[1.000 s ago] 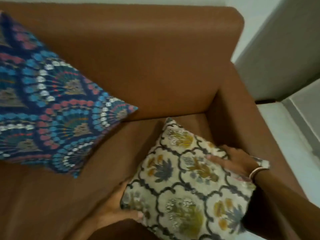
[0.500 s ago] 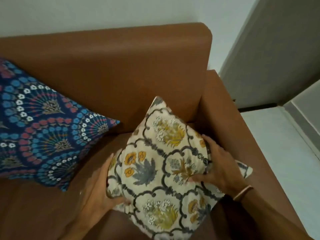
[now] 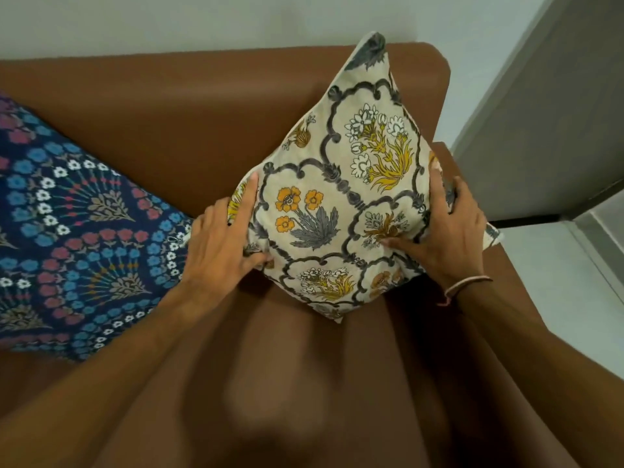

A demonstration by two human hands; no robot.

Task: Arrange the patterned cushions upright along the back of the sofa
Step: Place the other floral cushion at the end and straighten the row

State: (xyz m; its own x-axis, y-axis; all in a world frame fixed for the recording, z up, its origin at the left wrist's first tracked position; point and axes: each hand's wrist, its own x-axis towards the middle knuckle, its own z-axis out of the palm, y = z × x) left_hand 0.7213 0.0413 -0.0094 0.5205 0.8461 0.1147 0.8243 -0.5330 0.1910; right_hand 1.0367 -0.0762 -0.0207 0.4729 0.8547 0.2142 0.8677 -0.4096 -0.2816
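Observation:
A cream cushion (image 3: 341,184) with grey scrollwork and yellow flowers stands on one corner against the brown sofa back (image 3: 175,106), at the right end by the armrest. My left hand (image 3: 223,241) grips its left edge, thumb on the front. My right hand (image 3: 449,231) holds its right edge, fingers spread over the front. A dark blue cushion (image 3: 67,238) with blue, pink and white fan patterns leans against the sofa back at the left; part of it lies outside the frame.
The sofa seat (image 3: 304,383) stretches brown in front of me. The right armrest (image 3: 526,298) borders a pale floor (image 3: 574,298). A grey door (image 3: 547,113) stands behind the sofa's right end, a white wall (image 3: 169,21) behind the back.
Both hands have lifted the cream cushion from lying on the seat and stood it on a corner against the back. The view has tilted so more wall shows.

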